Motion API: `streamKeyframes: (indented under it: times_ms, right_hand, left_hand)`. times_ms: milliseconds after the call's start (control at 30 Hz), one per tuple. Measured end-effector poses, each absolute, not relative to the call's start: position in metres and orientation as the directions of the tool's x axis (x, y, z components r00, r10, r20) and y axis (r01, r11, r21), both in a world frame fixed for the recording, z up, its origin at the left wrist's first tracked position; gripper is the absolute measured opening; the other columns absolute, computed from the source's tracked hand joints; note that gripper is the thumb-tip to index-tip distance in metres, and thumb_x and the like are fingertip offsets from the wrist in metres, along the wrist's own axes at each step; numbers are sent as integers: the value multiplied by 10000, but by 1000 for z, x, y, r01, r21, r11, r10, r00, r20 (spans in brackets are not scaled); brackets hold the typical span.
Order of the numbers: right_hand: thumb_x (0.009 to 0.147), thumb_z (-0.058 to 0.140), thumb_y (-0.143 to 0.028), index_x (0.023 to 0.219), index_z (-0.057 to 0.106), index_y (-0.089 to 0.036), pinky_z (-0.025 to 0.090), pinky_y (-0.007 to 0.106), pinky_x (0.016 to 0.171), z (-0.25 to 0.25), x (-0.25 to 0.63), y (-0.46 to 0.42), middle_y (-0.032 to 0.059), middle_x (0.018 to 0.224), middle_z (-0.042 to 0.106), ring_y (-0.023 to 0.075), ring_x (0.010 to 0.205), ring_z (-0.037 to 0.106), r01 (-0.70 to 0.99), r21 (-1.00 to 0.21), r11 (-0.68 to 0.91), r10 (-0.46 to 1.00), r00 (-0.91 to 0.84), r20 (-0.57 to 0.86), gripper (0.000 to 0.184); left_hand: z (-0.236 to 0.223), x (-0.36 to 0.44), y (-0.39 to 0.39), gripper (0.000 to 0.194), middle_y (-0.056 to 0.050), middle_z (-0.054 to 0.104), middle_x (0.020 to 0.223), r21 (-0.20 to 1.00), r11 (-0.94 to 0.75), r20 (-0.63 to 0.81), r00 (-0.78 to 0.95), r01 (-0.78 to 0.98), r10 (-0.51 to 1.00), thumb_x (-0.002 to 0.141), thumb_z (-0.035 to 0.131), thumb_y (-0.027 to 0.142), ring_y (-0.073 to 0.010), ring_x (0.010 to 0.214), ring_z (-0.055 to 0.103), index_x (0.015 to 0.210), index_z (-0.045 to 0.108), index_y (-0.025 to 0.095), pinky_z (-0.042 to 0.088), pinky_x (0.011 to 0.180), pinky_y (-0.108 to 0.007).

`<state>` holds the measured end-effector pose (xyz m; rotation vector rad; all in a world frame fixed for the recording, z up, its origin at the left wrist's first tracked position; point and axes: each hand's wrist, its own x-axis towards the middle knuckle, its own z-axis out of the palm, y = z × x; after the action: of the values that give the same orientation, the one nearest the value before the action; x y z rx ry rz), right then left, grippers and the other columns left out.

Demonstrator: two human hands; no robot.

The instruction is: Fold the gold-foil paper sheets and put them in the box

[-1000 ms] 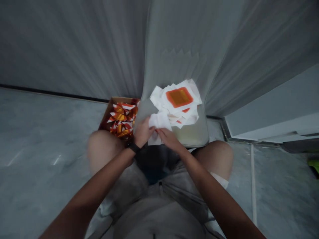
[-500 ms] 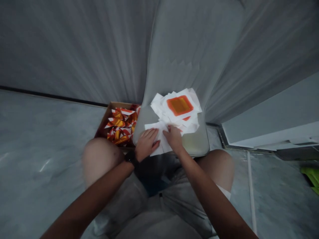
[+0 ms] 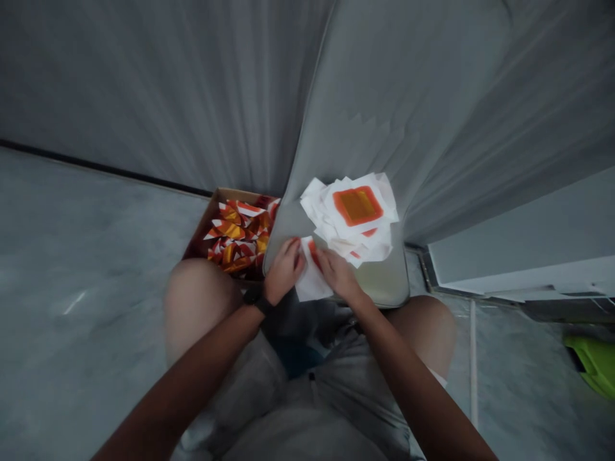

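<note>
Two bare hands, the left hand (image 3: pixel 284 271) and right hand (image 3: pixel 339 275), pinch a crumpled white paper sheet (image 3: pixel 312 278) between narrowly closed fingers, with a pile of orange-printed white sheets (image 3: pixel 358 206) at one o'clock and a cardboard box (image 3: pixel 240 194) of orange-and-white packets (image 3: pixel 235 237) at ten o'clock.

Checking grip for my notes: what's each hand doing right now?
Left hand: closed, holding a white sheet.
Right hand: closed, holding the same sheet.

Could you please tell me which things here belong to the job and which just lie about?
Job: white paper square between the left hand and right hand; stacked white orange-centred squares; cardboard box of folded orange packets.
Lying about: bright green object; grey pleated fabric.
</note>
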<state>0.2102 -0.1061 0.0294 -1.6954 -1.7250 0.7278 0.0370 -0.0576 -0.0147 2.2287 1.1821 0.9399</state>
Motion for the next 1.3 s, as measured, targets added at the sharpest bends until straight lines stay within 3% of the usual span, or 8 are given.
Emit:
streamKeyframes:
  times_ms: [100,267,400,567,800,967,1100,1300]
  right_hand:
    - [1055,407,-373,1088,757,-177,465,386,1041,20,213,-104,127,1134,729,245,1116,638,709,-695,118,993,-62,105,402]
    - [949,570,-240,1247,706,-164,498,388,1009,4,217,-93,133,1148,682,251,1086,623,824,-562,65,992,7,125,336]
    - [990,508,-226,1388,627,-167,473,430,1009,2,210,-91,171,1230,653,285,1107,590,923,-379,68,987,-7,160,419]
    - [1035,439,-242,1362,645,-208,418,487,1037,-3,204,-103,164,1362,627,328,1253,499,971,-216,98,972,-47,229,388]
    - [1031,413,-196,1399,613,-159,426,526,1046,-7,196,-105,191,1367,639,357,1311,485,975,-223,22,973,31,229,420]
    - [1021,387,-154,1488,533,-107,333,528,1199,-11,203,-110,195,1507,551,314,1442,431,947,-307,90,977,-25,210,491]
    - [1047,352,-206,1524,491,-127,296,524,1244,-19,210,-142,168,1553,514,275,1501,391,914,-377,152,975,-75,211,503]
    - [1079,333,-310,1580,387,-107,257,547,1260,-30,194,-177,172,1648,368,288,1564,271,930,-355,96,979,-24,201,543]
  left_hand:
    - [-13,36,-59,511,-178,510,1518,634,-529,382,366,565,849,1009,472,298,-273,1426,477,1484,477,110,412,1193,-433]
    - [-9,38,-64,448,-132,576,1489,458,-683,347,593,570,727,1027,454,318,-304,1468,432,1432,565,164,301,1253,-510]
    - [-8,38,-63,494,-129,521,1551,440,-686,355,589,580,726,1035,424,327,-299,1498,393,1481,524,142,301,1254,-499]
    - [-9,36,-65,518,-115,507,1567,427,-691,332,609,584,720,1015,452,351,-297,1497,399,1496,518,170,275,1264,-506]
    - [-11,38,-67,595,-148,458,1597,406,-686,301,621,603,724,976,490,360,-342,1534,332,1525,485,132,236,1269,-524]
    - [-12,38,-66,679,-163,427,1615,394,-679,279,623,620,730,954,524,436,-358,1538,318,1553,444,126,217,1270,-523]
    - [-13,40,-65,680,-163,429,1614,418,-665,273,612,619,742,969,507,455,-354,1543,310,1564,431,136,221,1263,-520]
    - [-17,44,-66,645,-156,408,1627,447,-652,304,581,612,755,997,458,408,-348,1545,309,1580,407,138,215,1259,-528]
